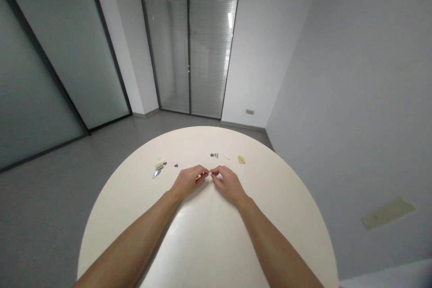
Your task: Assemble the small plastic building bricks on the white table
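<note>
Both my hands meet over the middle of a round cream table (pixel 209 234). My left hand (pixel 189 181) and my right hand (pixel 227 183) each have the fingers pinched, and between the fingertips sits a tiny white piece (pixel 206 173), too small to name. Small parts lie on the table beyond the hands: a grey and tan cluster (pixel 158 168) at the left, a small dark piece (pixel 176 165), two dark grey pieces (pixel 214 155), a white bit (pixel 227 157) and a tan piece (pixel 241 159).
The table stands in a bare room with a grey floor. Glass partitions run along the left, a glass door with blinds (pixel 191 54) stands at the back, and a white wall rises close at the right.
</note>
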Available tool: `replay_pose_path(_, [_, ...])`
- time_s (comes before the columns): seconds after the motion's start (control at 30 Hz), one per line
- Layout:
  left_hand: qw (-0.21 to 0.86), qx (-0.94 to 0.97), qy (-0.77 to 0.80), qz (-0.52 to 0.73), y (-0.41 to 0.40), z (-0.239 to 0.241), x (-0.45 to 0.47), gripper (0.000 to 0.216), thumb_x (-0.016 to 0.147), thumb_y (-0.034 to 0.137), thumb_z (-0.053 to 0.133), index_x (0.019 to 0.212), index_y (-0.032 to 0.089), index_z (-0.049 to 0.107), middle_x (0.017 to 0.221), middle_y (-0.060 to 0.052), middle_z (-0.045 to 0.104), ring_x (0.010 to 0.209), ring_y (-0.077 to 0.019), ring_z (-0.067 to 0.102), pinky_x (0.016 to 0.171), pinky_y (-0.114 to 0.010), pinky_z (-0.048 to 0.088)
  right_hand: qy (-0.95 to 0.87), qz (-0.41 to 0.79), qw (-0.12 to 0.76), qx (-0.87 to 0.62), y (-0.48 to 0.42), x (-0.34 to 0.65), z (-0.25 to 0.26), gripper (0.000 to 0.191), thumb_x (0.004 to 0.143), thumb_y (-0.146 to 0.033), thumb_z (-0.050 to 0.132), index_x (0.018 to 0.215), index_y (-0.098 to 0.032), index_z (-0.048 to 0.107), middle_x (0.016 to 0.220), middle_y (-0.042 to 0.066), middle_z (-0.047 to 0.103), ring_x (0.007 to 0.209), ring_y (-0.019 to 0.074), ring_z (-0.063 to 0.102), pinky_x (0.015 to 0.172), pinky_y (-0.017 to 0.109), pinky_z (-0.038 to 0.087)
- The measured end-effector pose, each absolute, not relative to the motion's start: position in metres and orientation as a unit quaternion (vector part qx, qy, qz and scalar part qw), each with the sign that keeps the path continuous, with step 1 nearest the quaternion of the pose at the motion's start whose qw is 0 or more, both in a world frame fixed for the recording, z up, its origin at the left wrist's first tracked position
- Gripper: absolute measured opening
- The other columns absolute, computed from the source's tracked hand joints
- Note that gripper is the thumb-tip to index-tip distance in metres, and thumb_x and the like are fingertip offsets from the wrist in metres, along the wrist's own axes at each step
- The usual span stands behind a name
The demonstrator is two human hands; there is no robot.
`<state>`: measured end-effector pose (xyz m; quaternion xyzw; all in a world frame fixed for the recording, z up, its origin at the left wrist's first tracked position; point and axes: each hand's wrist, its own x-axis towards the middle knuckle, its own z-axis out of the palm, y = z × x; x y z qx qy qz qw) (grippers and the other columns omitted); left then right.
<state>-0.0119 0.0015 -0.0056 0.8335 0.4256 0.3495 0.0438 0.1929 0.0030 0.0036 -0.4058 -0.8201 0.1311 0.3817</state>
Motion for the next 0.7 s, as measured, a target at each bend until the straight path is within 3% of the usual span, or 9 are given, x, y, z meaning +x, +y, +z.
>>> replay_pose_path(0.7, [0.061, 0.831, 0.410, 0.371, -0.0011, -0.0009, -0.0111, 0.017, 0.095, 0.021, 0.050, 0.105, 0.023, 0.063, 0.097, -0.001, 0.070, 0.083, -0.0123, 0.066, 0.071, -0.021, 0.050, -0.822, 0.139, 0.368, -0.411, 0.0048, 0.1917, 0.0033, 0.015, 0.097, -0.030, 0.055, 0.106, -0.023, 0.064, 0.095, 0.003, 0.069, 0.088, 0.0175, 0.062, 0.084, 0.031, 0.046])
